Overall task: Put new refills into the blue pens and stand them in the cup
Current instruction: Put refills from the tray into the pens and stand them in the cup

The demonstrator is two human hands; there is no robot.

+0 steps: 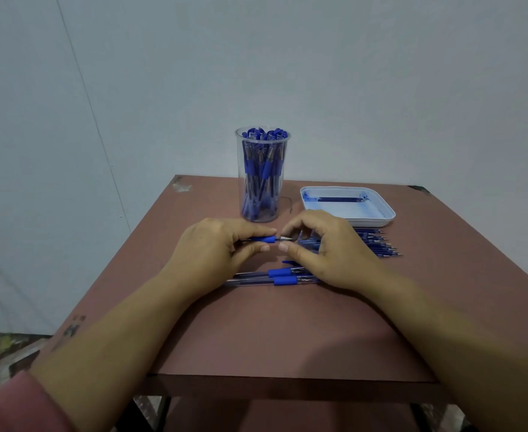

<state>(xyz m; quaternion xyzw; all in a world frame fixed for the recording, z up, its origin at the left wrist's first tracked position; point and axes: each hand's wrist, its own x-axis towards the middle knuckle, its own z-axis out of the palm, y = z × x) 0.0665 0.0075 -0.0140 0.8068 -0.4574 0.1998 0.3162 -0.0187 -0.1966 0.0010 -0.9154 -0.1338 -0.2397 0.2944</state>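
My left hand (219, 247) grips a blue pen (264, 239) by its blue rubber sleeve, holding it level above the table. My right hand (325, 247) pinches the pen's clear tip end (285, 239) between thumb and fingers. Two more blue pens (283, 275) lie side by side on the table just below my hands. A row of several blue refills (378, 244) lies to the right, partly hidden by my right hand. The clear plastic cup (262, 174) stands behind my hands, packed with several capped blue pens.
A white tray (350, 215) with blue ink stains sits at the back right and holds one dark refill (339, 199). The brown table (272, 332) ends in a front edge near my forearms. A pale wall stands behind.
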